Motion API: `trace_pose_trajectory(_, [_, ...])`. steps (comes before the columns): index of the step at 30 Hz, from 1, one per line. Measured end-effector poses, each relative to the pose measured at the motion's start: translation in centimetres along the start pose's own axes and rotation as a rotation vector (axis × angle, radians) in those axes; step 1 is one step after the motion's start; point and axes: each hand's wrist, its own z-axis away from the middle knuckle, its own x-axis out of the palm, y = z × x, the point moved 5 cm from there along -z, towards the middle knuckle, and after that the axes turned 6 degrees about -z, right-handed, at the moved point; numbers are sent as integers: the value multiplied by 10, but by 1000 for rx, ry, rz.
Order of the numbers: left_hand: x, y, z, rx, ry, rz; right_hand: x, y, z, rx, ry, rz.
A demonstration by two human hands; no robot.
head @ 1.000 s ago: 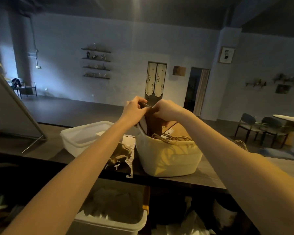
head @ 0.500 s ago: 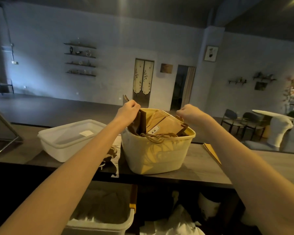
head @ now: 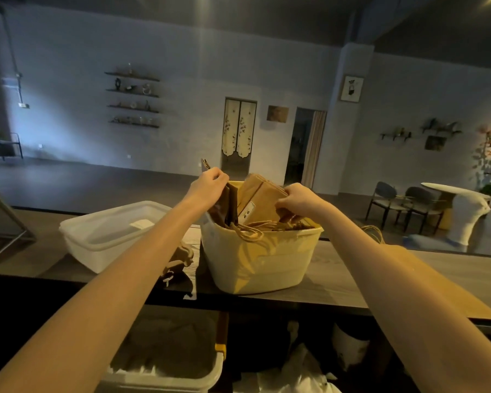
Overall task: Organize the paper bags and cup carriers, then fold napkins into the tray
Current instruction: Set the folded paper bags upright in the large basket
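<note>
A cream plastic bin stands on the wooden counter, holding several brown paper bags upright with their twine handles spilling over the rim. My left hand grips the top edge of a darker bag at the bin's left side. My right hand grips the upper right corner of the lighter bags. Pulp cup carriers lie on the counter left of the bin, partly behind my left forearm. An empty translucent tray sits further left.
More paper bags with handles lie on the counter behind my right arm. Below the counter are a white tub of brown paper and white plastic bags. Chairs and a white table stand far right.
My right hand has moved left from the bin's right rim onto the lighter bags. My left hand stays on the dark bag. The view has shifted slightly.
</note>
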Motion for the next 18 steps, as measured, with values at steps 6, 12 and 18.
trace_pose_trajectory(6, [-19,-11,6,-68,29,69,9,-78,18,-460,269,389])
trace_pose_trajectory(12, [-29,-20,12,-210,27,73,53,-94,26,-204,-165,340])
trace_pose_trajectory(18, [-22,-6,21,-376,-167,95,47,-91,39,-368,-90,391])
